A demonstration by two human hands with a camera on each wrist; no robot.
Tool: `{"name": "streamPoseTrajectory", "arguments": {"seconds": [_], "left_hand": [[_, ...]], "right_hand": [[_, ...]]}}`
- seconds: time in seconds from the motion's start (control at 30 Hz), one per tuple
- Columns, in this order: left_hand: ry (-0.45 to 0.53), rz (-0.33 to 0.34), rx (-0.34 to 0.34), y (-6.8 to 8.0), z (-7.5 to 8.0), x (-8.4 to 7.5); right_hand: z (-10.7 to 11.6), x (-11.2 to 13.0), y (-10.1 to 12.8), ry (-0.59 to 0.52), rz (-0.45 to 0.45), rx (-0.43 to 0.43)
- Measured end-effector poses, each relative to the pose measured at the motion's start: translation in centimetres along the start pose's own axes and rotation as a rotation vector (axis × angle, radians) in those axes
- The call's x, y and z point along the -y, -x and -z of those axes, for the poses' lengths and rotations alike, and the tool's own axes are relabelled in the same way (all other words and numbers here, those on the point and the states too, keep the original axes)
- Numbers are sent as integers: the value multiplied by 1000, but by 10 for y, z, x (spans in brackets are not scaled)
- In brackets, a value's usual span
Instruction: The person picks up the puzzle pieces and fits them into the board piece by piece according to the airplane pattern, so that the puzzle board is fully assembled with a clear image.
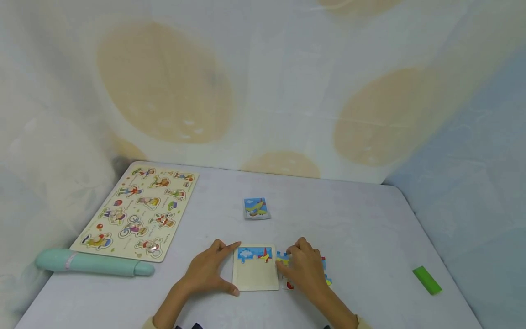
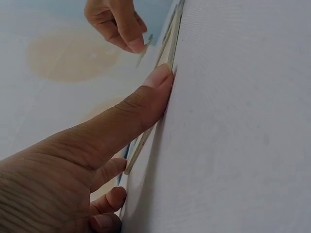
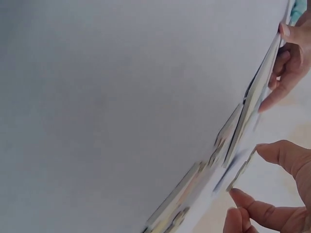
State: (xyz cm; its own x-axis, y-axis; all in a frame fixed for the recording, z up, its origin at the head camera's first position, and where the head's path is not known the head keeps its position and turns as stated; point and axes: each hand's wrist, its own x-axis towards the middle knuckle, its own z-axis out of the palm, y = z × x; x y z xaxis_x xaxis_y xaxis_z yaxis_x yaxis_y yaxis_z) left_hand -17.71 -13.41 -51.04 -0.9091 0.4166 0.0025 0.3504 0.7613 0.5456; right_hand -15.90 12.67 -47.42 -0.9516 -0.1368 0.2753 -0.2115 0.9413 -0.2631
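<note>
Putting a plane puzzle together
Left hand holds the puzzle tray still; right hand at 3 o'clock pinches a puzzle piece, which needs lining up.

Both forearms are reaching in from the near edge, close together. The left hand is lying low with its thumb stretched along one side and its fingers spread and pressing flat. The right hand is arching just beside it, its fingers curling in a pinch.
</note>
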Motion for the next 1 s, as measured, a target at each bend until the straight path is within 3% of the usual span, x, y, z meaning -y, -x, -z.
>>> {"name": "streamPoseTrajectory", "arguments": {"seconds": [0.63,1.0], "left_hand": [[-6,-28,-17,1,-1,1],[-8,-47,-32,1,-2,2]], "right_hand": [[-7,46,-7,-88,32,82],[-19,62,-10,-25,143,63]]}}
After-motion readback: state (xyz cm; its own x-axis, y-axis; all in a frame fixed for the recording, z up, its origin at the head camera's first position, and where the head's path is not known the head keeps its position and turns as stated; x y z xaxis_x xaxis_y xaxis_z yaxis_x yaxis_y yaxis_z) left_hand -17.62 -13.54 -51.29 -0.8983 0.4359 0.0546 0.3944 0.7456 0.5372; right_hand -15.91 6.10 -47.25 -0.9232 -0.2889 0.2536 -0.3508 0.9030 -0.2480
